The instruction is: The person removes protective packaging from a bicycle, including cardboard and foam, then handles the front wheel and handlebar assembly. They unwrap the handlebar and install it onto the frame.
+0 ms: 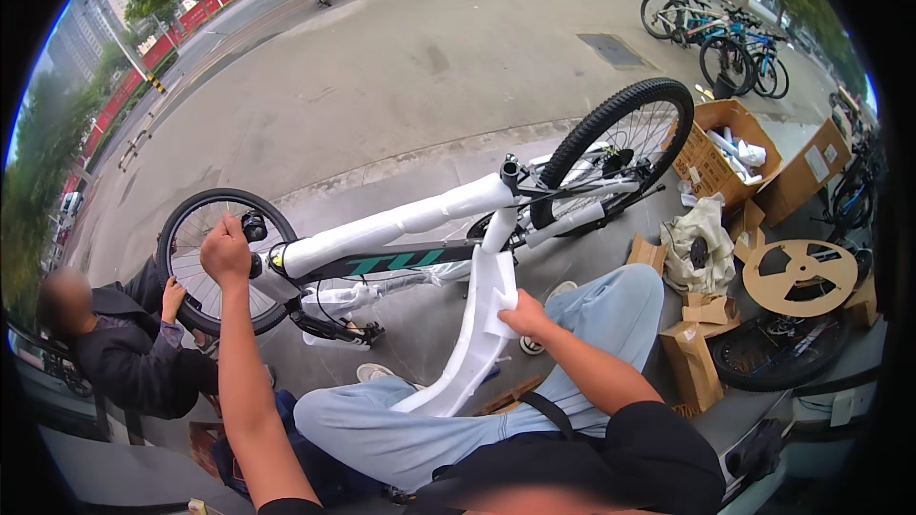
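A white bicycle (420, 262) with teal marks stands in front of me, its tubes wrapped in white foam. My left hand (224, 252) is closed on top of the front wheel (196, 229) near the fork. My right hand (520, 316) grips a strip of white foam wrapping (477, 343) that hangs down from the frame toward my knees. The rear wheel (625, 147) is raised at the upper right.
A person in a dark jacket (134, 353) crouches at the left, one hand on the front tyre. Open cardboard boxes (725, 152), a round cardboard disc (800, 276), a spare tyre (778, 353) and packing scraps lie at the right. Parked bicycles (725, 38) stand far right.
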A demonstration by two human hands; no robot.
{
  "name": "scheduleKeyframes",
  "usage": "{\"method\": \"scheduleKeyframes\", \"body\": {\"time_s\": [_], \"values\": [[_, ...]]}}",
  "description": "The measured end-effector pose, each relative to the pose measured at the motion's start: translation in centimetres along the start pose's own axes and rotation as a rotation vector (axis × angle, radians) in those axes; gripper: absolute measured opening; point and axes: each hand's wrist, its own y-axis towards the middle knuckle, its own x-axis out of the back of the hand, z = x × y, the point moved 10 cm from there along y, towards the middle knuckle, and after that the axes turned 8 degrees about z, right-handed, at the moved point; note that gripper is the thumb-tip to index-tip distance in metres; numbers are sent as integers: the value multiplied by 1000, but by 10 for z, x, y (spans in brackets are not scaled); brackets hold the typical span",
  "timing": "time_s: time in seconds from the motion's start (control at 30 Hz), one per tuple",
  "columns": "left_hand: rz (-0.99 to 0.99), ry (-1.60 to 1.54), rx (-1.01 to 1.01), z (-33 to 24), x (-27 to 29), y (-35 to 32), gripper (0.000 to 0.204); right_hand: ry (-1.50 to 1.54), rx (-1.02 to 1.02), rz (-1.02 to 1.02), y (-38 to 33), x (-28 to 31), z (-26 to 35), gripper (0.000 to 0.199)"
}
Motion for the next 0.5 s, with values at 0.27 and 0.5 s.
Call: {"method": "scheduleKeyframes", "body": {"time_s": [0.27, 0.5], "values": [[4, -15, 11, -6, 2, -1, 53, 538, 245, 56, -81, 29, 38, 47], [46, 17, 34, -4, 0, 1, 50, 183, 473, -147, -134, 166, 91, 40]]}}
